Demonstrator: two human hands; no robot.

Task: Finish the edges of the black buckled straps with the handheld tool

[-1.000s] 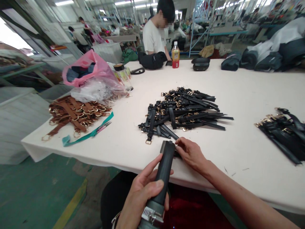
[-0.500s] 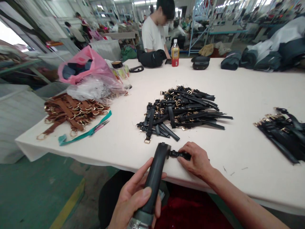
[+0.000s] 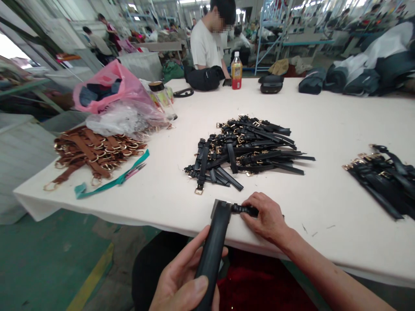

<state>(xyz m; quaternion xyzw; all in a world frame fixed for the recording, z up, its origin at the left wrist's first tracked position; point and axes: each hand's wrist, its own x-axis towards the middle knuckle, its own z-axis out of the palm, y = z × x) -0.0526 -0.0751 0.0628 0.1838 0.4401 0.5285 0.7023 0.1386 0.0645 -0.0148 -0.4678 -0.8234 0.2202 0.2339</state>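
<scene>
My left hand (image 3: 184,280) is wrapped around a long, smooth, black hand-held tool (image 3: 212,255), its thumb pressed along the side. The tool's flat, grey-edged head points away from me at the table's front edge; its exact kind does not show. Against the head's right side lies the end of a short black strap (image 3: 238,208). My right hand (image 3: 264,216) pinches this strap against the tabletop, and its fingers cover most of it. Beyond both hands lies a pile of black straps (image 3: 249,147) with gold buckles. Another bundle of black straps (image 3: 385,181) is at the right.
Brown straps (image 3: 94,151) with gold rings, a teal ribbon (image 3: 110,185) and a pink bag (image 3: 103,88) occupy the left side. A drink bottle (image 3: 236,71), black pouches (image 3: 271,84) and a co-worker (image 3: 205,45) are at the far edge. Thread scraps lie right.
The tool's head has turned, so its flat grey edge now shows on the left, and the silver lower end has left view. My right hand keeps its grip on the strap.
</scene>
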